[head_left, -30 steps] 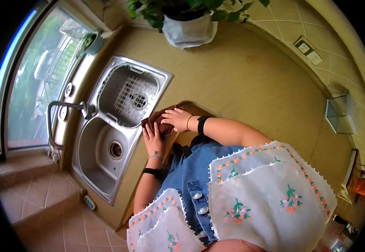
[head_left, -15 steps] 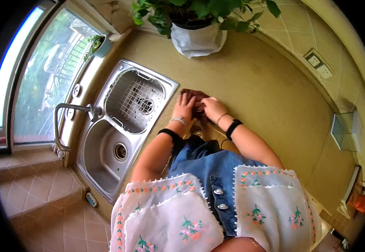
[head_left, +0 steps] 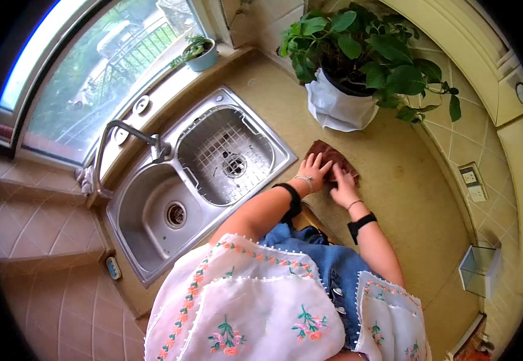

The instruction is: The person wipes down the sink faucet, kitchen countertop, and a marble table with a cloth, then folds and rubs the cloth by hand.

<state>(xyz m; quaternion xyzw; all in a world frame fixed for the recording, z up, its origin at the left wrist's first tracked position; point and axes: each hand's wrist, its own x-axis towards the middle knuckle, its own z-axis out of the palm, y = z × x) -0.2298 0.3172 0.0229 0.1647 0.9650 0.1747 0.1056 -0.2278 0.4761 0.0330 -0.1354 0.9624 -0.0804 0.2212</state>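
Observation:
A dark brown cloth (head_left: 324, 148) lies folded on the counter (head_left: 406, 222), close to the right edge of the sink. My left hand (head_left: 313, 174) rests on its near left part with the fingers spread out. Beside it, my right hand (head_left: 344, 188) lies on the cloth's near right part, fingers stretched forward. Both hands press from above, and part of the cloth is hidden under them.
Left of my arms is a double-bowl steel sink (head_left: 285, 157) with a wire basket (head_left: 198, 148) and a curved faucet (head_left: 97, 162). A large potted plant (head_left: 343, 108) stands beyond the cloth. A small glass box (head_left: 479, 271) sits at right.
The cloth, bunched at the counter's front edge before, now lies flatter and farther onto the counter. Both hands have moved forward with it, and my right fingers have straightened. The view has shifted.

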